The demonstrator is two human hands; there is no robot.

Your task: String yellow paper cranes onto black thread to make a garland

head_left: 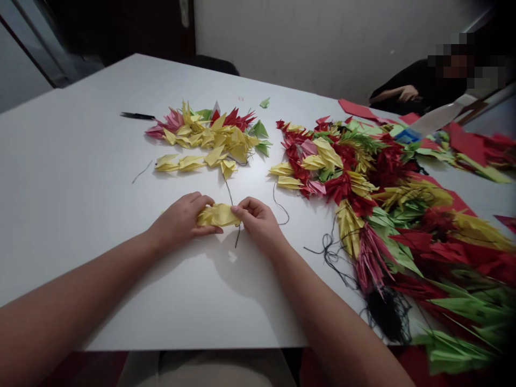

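Between my two hands, low over the white table (133, 317), is a bundle of yellow folded paper pieces (219, 215). My left hand (183, 217) wraps its left end, fingers above and thumb side below. At the right end, my right hand (258, 217) pinches the paper between thumb and fingers. A dark thread (237, 236) shows beside the right fingertips, with one part hanging below and another running up toward a yellow folded piece (228, 167). Just beyond my hands lies a row of yellow folded papers (189, 163).
Behind that row sits a mixed pile of folded papers (217, 131), with black-handled scissors (137, 115) at its left. Many strung red, yellow and green papers (403, 188) cover the right side. A black thread tangle (389, 314) lies near the front edge. A person (407, 91) sits at far right.
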